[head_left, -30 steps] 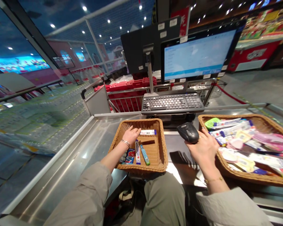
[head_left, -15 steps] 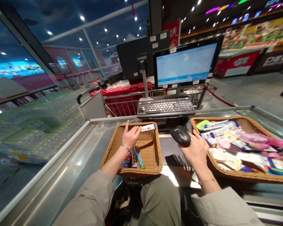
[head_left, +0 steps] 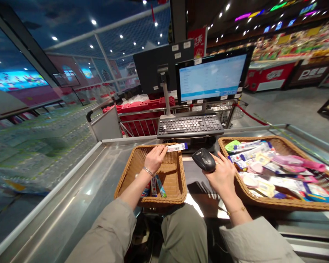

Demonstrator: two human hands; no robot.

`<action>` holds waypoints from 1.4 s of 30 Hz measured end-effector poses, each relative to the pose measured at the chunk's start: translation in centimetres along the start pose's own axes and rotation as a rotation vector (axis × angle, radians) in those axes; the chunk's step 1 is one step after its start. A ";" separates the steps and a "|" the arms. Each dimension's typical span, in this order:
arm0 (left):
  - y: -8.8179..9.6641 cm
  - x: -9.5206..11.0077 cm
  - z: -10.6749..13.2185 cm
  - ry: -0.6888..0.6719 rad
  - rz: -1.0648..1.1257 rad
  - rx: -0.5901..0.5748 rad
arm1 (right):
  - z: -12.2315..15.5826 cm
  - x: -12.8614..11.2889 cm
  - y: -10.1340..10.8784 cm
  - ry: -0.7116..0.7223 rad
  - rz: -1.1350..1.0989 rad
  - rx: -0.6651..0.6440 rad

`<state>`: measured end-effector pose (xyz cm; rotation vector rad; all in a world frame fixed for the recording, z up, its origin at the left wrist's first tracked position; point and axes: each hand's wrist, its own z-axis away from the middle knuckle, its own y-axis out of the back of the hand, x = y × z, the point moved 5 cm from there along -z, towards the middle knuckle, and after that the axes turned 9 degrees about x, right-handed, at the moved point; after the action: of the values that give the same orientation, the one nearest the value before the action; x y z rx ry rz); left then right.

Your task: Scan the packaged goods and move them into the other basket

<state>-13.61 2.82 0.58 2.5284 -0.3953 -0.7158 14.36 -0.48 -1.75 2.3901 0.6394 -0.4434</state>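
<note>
Below my left grip [head_left: 156, 157] spreads a stainless-steel counter [head_left: 95, 175]. Beyond it, up and to the left, I see a white-framed mesh fence [head_left: 131, 47], a pink facade [head_left: 56, 62] with an arched window [head_left: 68, 73], and round downlights [head_left: 93, 22] in a dark blue ceiling [head_left: 65, 14]. Far past my right grip [head_left: 222, 173], a red display cabinet [head_left: 259, 75] stands on grey floor [head_left: 285, 113] under glowing coloured strips [head_left: 242, 16].
</note>
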 end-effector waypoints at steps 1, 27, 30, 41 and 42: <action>-0.1 0.2 -0.2 0.006 0.020 0.000 | 0.0 -0.1 0.0 0.005 -0.004 -0.009; -1.5 2.2 -2.0 0.016 0.086 0.026 | 0.0 -0.8 0.4 0.082 -0.034 -0.058; -1.7 2.2 -2.0 0.029 0.112 0.012 | 0.0 -0.9 0.5 0.090 -0.033 -0.065; -1.8 2.5 -2.5 0.024 0.097 0.017 | -0.2 -1.1 0.9 0.103 -0.001 -0.057; -1.8 2.5 -2.6 0.025 0.102 0.010 | -0.3 -1.0 1.0 0.096 0.008 -0.050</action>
<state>-9.87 4.28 0.58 2.5042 -0.5160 -0.6439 14.11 -1.37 -0.59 2.3774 0.6753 -0.3067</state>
